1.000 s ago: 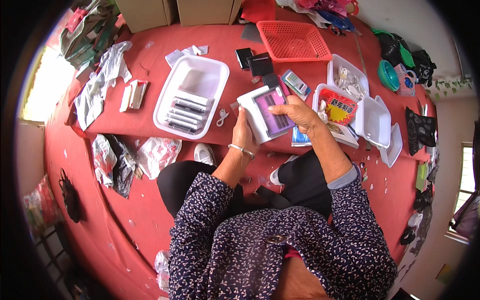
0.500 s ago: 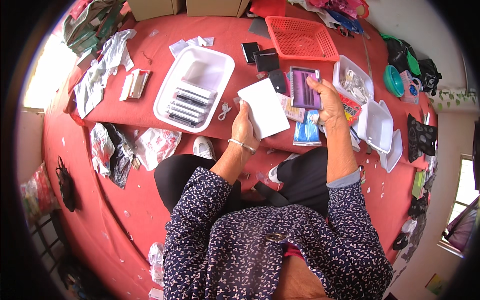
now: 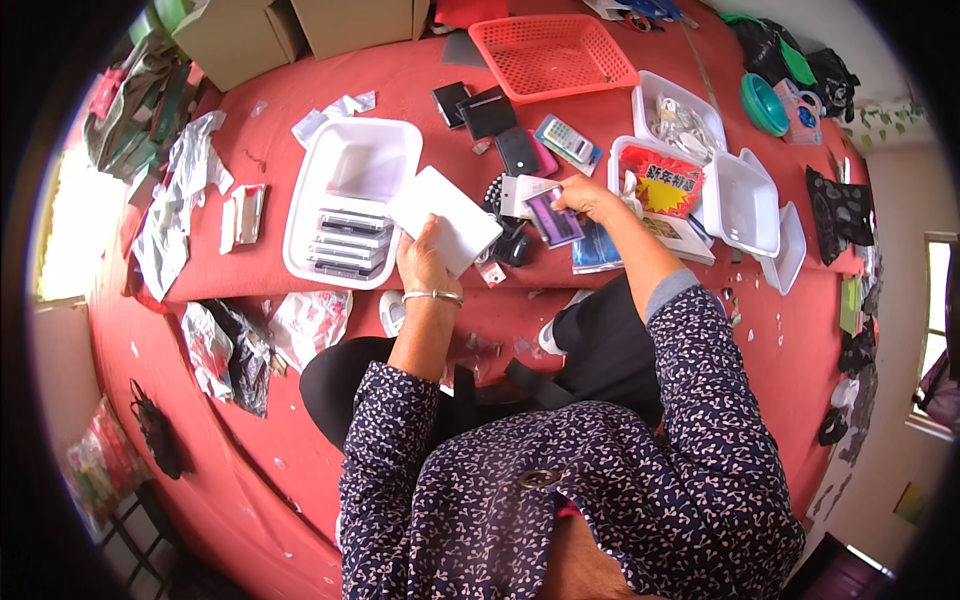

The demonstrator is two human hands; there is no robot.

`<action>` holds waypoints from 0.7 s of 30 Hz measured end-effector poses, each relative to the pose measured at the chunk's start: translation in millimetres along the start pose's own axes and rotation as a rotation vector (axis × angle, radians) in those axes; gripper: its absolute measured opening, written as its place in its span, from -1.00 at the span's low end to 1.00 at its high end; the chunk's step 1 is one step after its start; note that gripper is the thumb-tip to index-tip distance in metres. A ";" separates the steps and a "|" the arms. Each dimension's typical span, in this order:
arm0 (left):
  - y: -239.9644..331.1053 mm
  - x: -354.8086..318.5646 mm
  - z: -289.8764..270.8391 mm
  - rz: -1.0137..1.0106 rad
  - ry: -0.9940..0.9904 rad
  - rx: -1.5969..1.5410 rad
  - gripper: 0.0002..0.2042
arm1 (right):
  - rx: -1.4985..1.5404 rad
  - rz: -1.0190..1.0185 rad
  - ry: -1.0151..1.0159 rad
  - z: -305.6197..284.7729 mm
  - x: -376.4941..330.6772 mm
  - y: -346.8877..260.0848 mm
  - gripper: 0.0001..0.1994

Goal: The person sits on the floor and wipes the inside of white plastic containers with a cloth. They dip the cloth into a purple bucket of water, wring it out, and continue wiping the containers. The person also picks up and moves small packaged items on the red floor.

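Note:
My left hand (image 3: 425, 265) grips a plain white rectangular slab (image 3: 447, 218), a box or pad I cannot tell apart, near the right rim of the white tub (image 3: 412, 145). Inside the tub several slim clear cases (image 3: 348, 242) stand in a row at its near end. Between the thumb and fingers of my right hand (image 3: 590, 195) is a flat purple case (image 3: 553, 220), tilted over the clutter. Beside it lie a pale card (image 3: 520, 195), small black items (image 3: 513, 247) and a blue packet (image 3: 597, 250). A red-and-yellow printed packet (image 3: 662, 182) sits just right of that hand.
Black wallets (image 3: 490, 112) and a calculator-like item (image 3: 566, 140) lie ahead. Behind them stands a red basket (image 3: 550, 95). White containers (image 3: 745, 210) and a tub of cables (image 3: 683, 130) are at right. Plastic bags (image 3: 180, 200) and cardboard boxes (image 3: 235, 45) occupy the left and far side.
The purple case has come down and left with my right hand, uncovering the calculator-like item and the printed packet. My left hand with the white slab is now nearer the tub. The view has shifted.

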State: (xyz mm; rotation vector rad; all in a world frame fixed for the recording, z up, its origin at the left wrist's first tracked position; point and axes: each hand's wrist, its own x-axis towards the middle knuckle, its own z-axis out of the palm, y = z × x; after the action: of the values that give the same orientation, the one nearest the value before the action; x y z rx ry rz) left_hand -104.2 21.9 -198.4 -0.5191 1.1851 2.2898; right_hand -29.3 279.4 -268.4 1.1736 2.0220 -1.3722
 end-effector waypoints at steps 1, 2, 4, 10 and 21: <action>2.6 -1.0 -0.5 0.008 0.000 -0.001 -0.72 | 0.076 -0.057 0.018 7.9 -2.4 -7.4 -0.83; 1.5 -2.1 5.6 -0.001 -0.023 -0.003 -0.72 | 0.238 -0.132 -0.023 10.3 20.6 11.4 -0.81; 0.9 2.2 9.4 -0.008 -0.056 -0.021 -0.73 | 0.218 -0.330 0.134 28.5 54.8 37.0 -0.84; 20.9 6.4 -0.4 0.021 -0.032 -0.051 -0.76 | 0.410 -0.400 -0.034 98.8 15.5 -20.1 -0.85; 13.0 8.4 -2.1 -0.073 -0.052 -0.052 -0.76 | -0.392 -0.533 0.616 112.3 5.2 -44.5 -0.77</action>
State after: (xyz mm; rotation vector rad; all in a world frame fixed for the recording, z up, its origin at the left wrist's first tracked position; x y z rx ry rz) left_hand -118.5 15.9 -195.9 -0.5097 1.0674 2.2629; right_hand -81.0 173.6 -295.3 0.9870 3.0356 -0.7774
